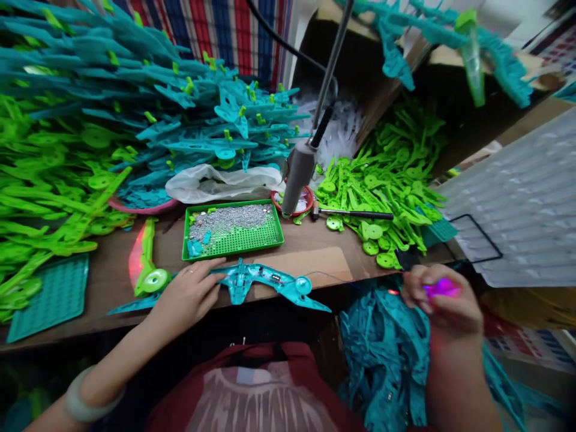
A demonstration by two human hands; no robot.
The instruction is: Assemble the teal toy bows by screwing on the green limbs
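My left hand [189,295] lies on the wooden bench [315,243], fingers resting flat on the left end of a teal plastic toy piece [270,283] with small parts and a thin wire in it. My right hand [443,303] is raised off the bench to the right, fingers closed around a small glowing purple light [443,288]. A green plastic piece [150,271] with a round end and a red glow lies just left of my left hand.
A green tray [233,230] of tiny silver screws sits behind the toy piece. A hanging power screwdriver [299,174] dangles above a red dish [306,201]. Piles of teal [180,102] and green parts [391,180], a hammer [355,213], and a teal bag [387,354] surround the bench.
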